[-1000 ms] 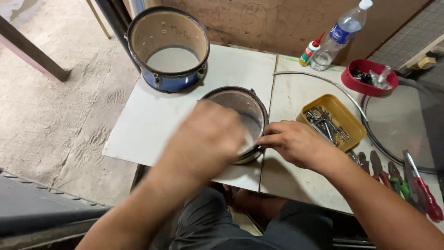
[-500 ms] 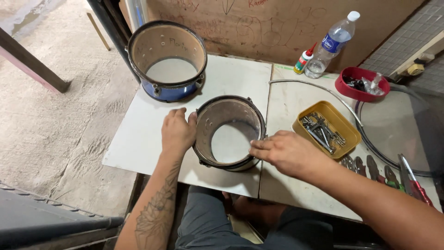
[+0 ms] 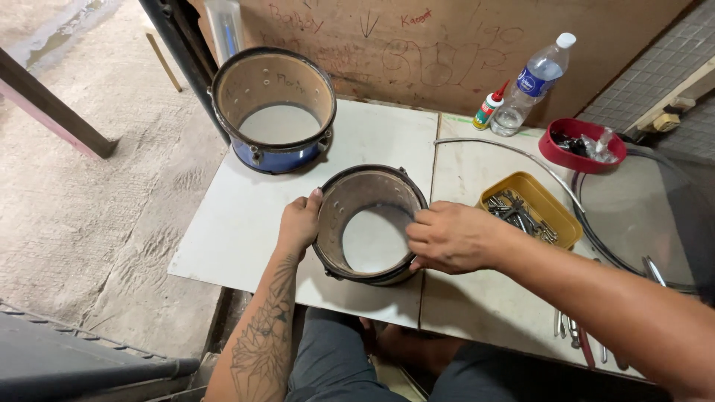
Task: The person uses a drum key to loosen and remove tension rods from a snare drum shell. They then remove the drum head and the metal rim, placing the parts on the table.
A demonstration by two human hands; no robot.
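left hand grips small drum rim | right hand holds its right edge | drum bare, no skin | bolts in yellow tray unused

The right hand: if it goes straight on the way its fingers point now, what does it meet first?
The right hand points left across the open drum shell. It would probably meet the shell's far wall first, where the left hand grips the rim. Depth is unclear, so it could pass over the rim to the left hand.

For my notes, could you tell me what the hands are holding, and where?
Both grip the dark drum shell by its rim: left hand on its left edge, right hand on its right edge.
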